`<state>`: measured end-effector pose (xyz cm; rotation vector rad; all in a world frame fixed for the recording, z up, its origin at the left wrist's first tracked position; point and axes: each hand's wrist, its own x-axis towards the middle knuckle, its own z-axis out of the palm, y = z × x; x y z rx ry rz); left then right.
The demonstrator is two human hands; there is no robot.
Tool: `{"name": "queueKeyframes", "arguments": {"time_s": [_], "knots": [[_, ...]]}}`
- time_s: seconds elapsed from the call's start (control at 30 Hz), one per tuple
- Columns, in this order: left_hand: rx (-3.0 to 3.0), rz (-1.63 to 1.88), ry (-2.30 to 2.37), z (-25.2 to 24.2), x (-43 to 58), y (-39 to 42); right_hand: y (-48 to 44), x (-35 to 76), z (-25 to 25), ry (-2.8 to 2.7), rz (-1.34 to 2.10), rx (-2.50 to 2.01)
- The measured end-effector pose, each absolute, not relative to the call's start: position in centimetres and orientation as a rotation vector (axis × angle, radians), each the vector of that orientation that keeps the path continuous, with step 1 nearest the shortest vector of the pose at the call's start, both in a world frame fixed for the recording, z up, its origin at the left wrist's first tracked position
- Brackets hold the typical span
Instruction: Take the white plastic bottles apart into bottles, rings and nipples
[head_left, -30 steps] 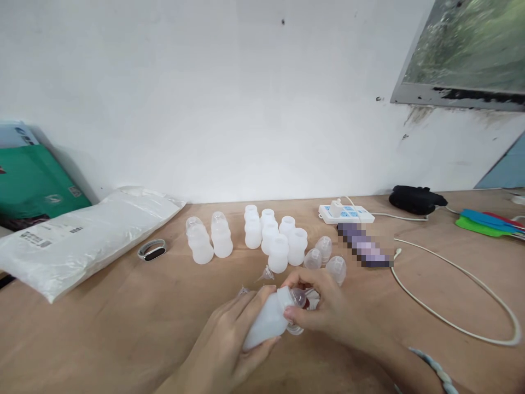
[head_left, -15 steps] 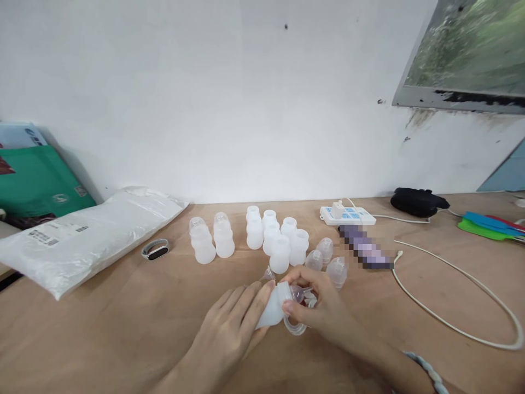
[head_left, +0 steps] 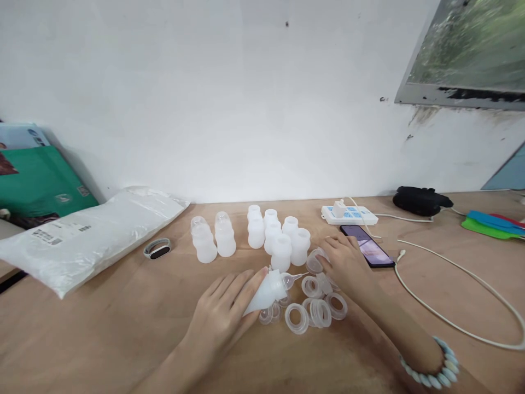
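Note:
My left hand (head_left: pixel 225 306) is wrapped round a milky white baby bottle (head_left: pixel 264 293), which lies tilted with its neck to the right. A clear nipple (head_left: pixel 290 280) with a thin pulled-out tip sits in the bottle's collar. Over on the right, my right hand (head_left: pixel 339 254) curls its fingers over the dome caps, its thumb against a clear bottle cap (head_left: pixel 315 261); the hand hides the other caps. Between the hands lie several translucent collar rings (head_left: pixel 297 318) and loose clear nipples (head_left: pixel 266 314), the latter partly beneath the held bottle.
Several open bottles (head_left: pixel 281 253) stand behind my hands, with two capped bottles (head_left: pixel 225 235) to their left. A wristband (head_left: pixel 157 249) and white plastic parcel (head_left: pixel 98 230) lie farther left. At right are a phone (head_left: pixel 371 249), power strip (head_left: pixel 356 216), cable (head_left: pixel 492 298) and black case (head_left: pixel 420 201).
My right hand has let go of the bottle's collar and nipple and moved up and right to the caps. The collar rings have come into view. My left hand keeps the bottle.

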<state>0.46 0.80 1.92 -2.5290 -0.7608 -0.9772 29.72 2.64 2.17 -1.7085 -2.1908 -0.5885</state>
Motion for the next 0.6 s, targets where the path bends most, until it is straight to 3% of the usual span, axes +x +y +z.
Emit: {"name": "queueKeyframes", "arguments": {"time_s": [0.17,0.4,0.6], "knots": [[-2.465,-0.962,-0.734,2.0,0.7,0.9,2.6,29.4,1.9,-2.223,-0.635,-1.812],[-2.457,-0.951,-0.737,2.0,0.6,0.9,2.2,30.0,3.3,-1.990,-0.504,-1.602],[-2.539,-1.086,-0.884,2.2,0.5,1.0,0.9,29.1,4.9,-1.655,0.079,-1.205]]}}
